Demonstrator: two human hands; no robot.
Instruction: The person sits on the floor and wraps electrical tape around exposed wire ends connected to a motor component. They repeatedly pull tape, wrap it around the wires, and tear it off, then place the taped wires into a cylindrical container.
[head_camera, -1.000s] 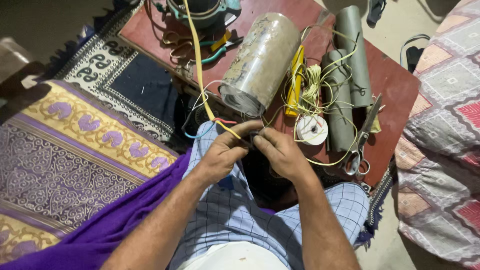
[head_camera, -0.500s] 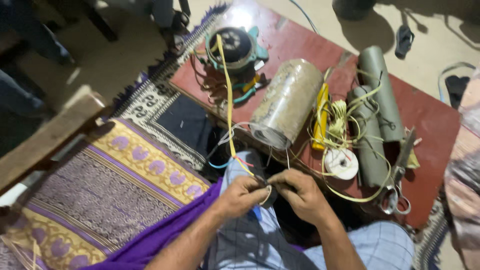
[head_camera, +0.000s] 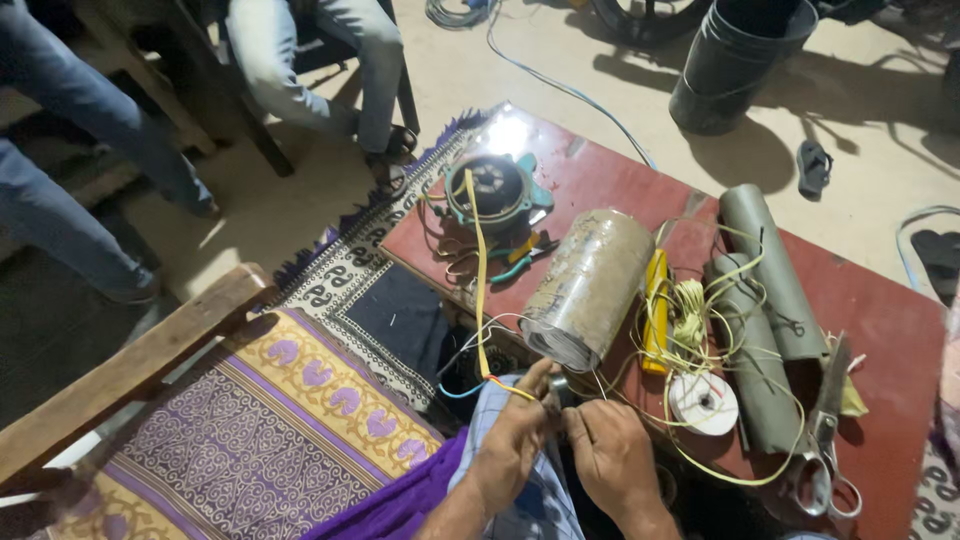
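The left hand (head_camera: 515, 440) and the right hand (head_camera: 610, 455) are held together at the near edge of the red bench (head_camera: 880, 310), fingertips meeting over a small dark part (head_camera: 556, 392). Both hands are pinched on this part; what it is cannot be told. A yellow strap (head_camera: 478, 280) is run from the left hand up to the teal round motor housing (head_camera: 497, 190) at the far end of the bench. A cylindrical motor body (head_camera: 588, 288) lies tilted just beyond the hands. To its right are placed a yellow-handled tool (head_camera: 655, 312), loose yellow cord (head_camera: 700, 320), a white tape spool (head_camera: 703, 403), two grey rolled sheets (head_camera: 770, 280) and scissors (head_camera: 822, 440). A patterned purple rug (head_camera: 270, 430) lies left of the bench.
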